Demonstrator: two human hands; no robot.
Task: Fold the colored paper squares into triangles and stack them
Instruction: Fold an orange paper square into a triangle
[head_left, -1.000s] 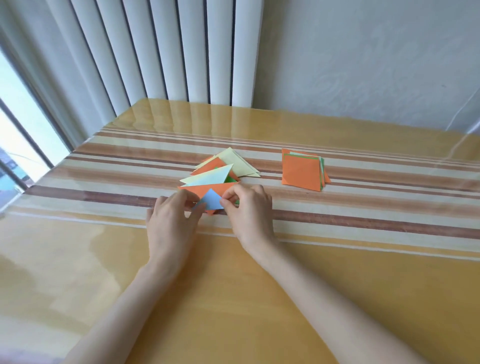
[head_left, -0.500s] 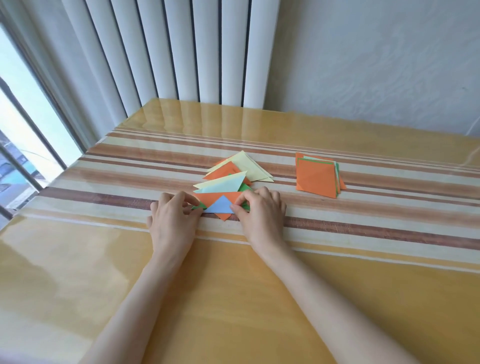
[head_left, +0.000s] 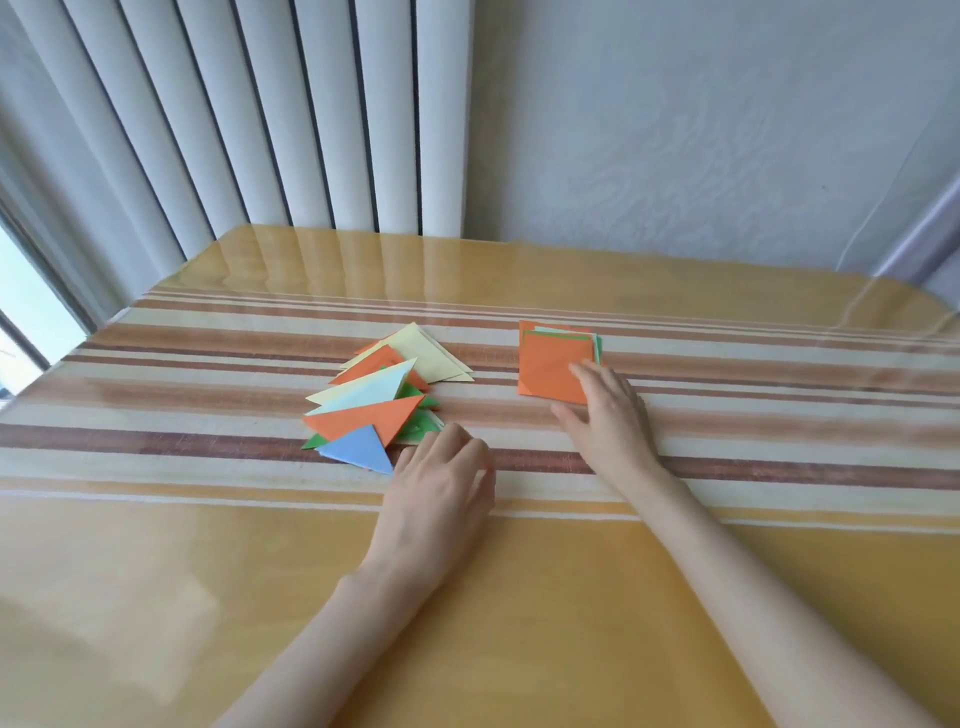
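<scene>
A loose pile of folded paper triangles (head_left: 382, 395) in orange, pale yellow and green lies mid-table, with a small blue triangle (head_left: 358, 448) at its near end. To the right sits a stack of unfolded squares (head_left: 550, 369) with an orange sheet on top. My right hand (head_left: 605, 410) lies on the stack's near right corner, fingers fairly straight, fingertips touching the orange sheet. My left hand (head_left: 441, 483) rests on the table just right of the blue triangle, fingers loosely curled, holding nothing.
The table (head_left: 208, 597) is glossy yellow with brown and cream stripes across its middle. White vertical blinds (head_left: 234, 119) and a window hang at the back left, and a pale wall (head_left: 701, 130) runs behind the far edge.
Both hands have let go of the blue triangle, which now lies on the pile. My right hand has moved right onto the stack of squares; my left hand has shifted right of the pile.
</scene>
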